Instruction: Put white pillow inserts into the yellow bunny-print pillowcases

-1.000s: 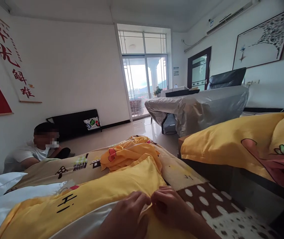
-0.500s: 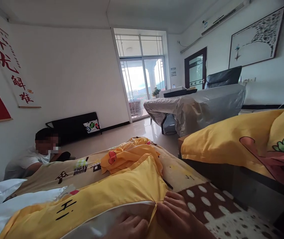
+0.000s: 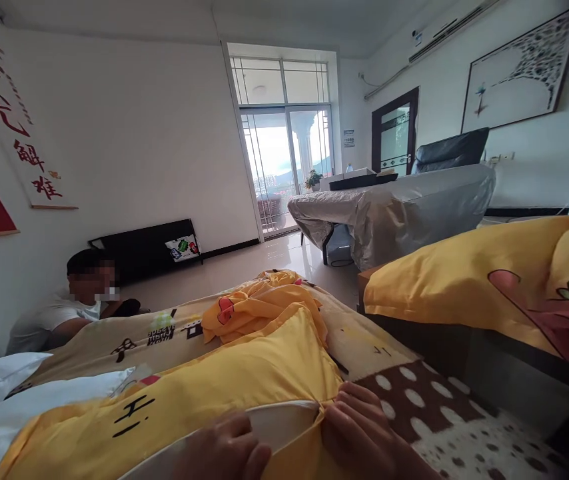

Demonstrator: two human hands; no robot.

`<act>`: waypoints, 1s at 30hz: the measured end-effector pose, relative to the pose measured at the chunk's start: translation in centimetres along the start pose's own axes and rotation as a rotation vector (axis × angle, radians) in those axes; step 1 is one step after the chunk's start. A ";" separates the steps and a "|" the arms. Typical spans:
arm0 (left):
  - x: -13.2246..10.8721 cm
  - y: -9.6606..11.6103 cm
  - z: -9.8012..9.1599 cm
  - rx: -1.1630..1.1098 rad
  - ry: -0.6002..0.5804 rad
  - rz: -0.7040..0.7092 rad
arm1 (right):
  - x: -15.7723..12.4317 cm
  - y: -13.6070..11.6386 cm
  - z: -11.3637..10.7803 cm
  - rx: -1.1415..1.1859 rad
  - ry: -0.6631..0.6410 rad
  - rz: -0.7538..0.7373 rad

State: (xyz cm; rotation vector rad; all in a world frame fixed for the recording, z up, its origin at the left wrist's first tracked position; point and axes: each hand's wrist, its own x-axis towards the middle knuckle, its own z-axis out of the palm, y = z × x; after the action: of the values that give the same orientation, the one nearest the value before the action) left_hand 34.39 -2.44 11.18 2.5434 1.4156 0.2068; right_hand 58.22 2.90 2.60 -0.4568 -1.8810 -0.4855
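A yellow pillowcase (image 3: 204,393) with "Hi" printed on it lies across the bed in front of me. Inside its long opening a white pillow (image 3: 284,423) shows. My right hand (image 3: 357,423) pinches the gathered yellow cloth at the right end of the opening. Over the opening, further left, is my left hand (image 3: 224,447), its fingers curled in; whatever they grip is hidden. Past the pillowcase lies a crumpled orange-yellow cloth (image 3: 259,310) on the patterned bedcover (image 3: 394,347).
White pillows (image 3: 64,397) lie at the left. A person in a white shirt (image 3: 49,320) crouches beyond the bed's left side. Yellow printed bedding (image 3: 444,267) covers furniture on the right. Behind stand a plastic-covered table (image 3: 389,220) and a black folded frame (image 3: 139,250) by the wall.
My left hand has moved left along the opening, away from my right hand. My right hand keeps its pinch on the cloth, shifted slightly right. The view has tilted slightly.
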 end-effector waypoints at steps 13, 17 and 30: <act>7.2 3.1 3.2 -0.748 -0.017 -0.231 | 0.0 -0.4 -0.5 -0.002 -0.007 0.024; 7.1 3.8 2.5 -0.791 -0.041 -0.215 | -0.4 -0.3 -0.4 -0.009 -0.013 0.050; 7.1 4.4 3.4 -0.501 0.099 -0.296 | -0.3 0.2 0.2 0.061 -0.030 0.039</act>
State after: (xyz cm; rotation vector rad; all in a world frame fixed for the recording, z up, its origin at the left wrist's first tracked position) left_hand 42.47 0.96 9.17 1.9235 1.5224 0.5621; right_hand 58.26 3.20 2.26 -0.4618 -1.9071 -0.3956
